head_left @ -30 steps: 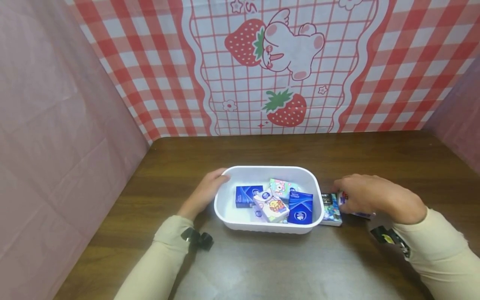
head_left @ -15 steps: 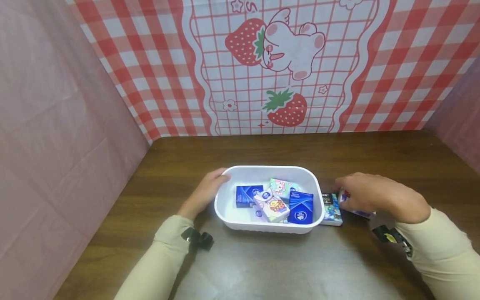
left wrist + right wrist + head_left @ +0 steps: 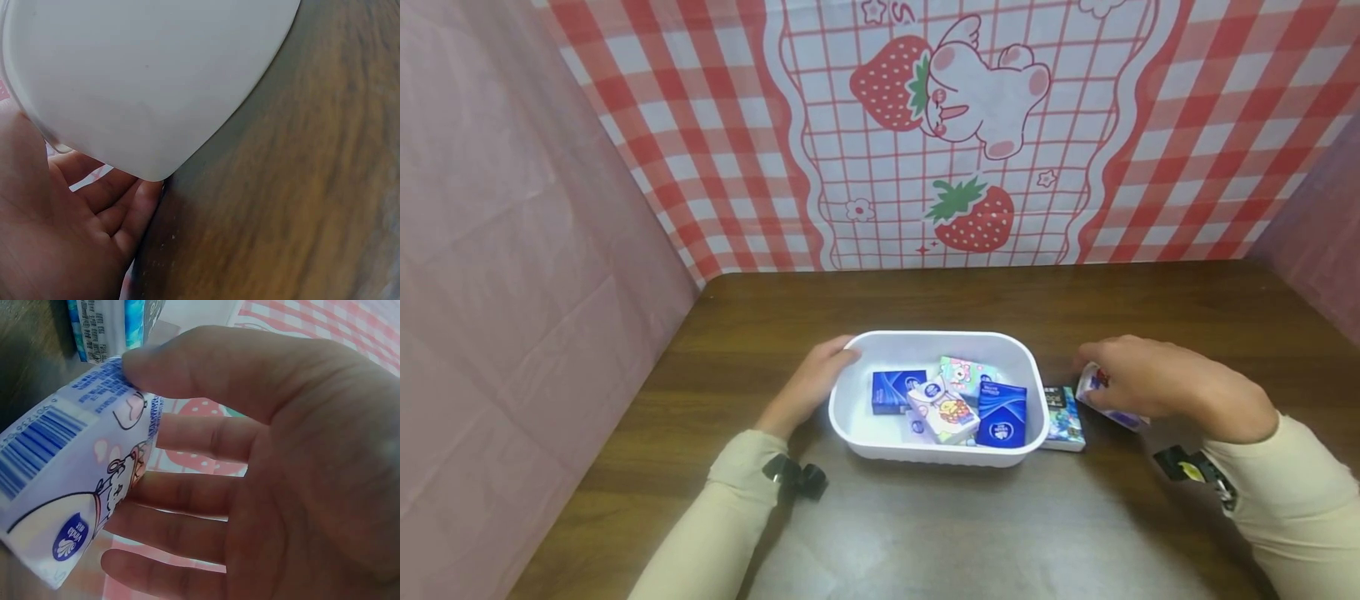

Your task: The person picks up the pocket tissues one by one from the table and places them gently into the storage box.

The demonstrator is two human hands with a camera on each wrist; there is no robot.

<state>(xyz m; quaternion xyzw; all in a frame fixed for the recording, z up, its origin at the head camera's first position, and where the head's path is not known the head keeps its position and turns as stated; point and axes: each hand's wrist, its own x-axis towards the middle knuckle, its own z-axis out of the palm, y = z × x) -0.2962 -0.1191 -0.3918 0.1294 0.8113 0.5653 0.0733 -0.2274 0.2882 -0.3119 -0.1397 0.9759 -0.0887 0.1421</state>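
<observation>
My left hand (image 3: pixel 811 385) holds the left end of a white plastic bin (image 3: pixel 934 454), thumb at the rim; in the left wrist view its fingers touch the outer wall (image 3: pixel 150 94). Between thumb and fingers, my right hand (image 3: pixel 1172 385) pinches a small lilac tissue pack (image 3: pixel 1105 398), tilted, with a barcode and cartoon print facing the right wrist camera. Beside the bin's right end lies a blue-green tissue pack (image 3: pixel 1066 425). Inside the bin are several tissue packs, among them a dark blue pack (image 3: pixel 1002 417), a white cartoon pack (image 3: pixel 946 414) and a pale green pack (image 3: pixel 962 372).
The brown wooden table (image 3: pixel 880 525) extends around the bin. A red-and-white checked cloth with strawberries (image 3: pixel 973 221) hangs behind its far edge. Pink cloth (image 3: pixel 550 208) hangs at the left, with more at the right.
My right hand has shifted slightly to the right and up, and more of the lilac tissue pack shows under it. The left hand and the bin have stayed put.
</observation>
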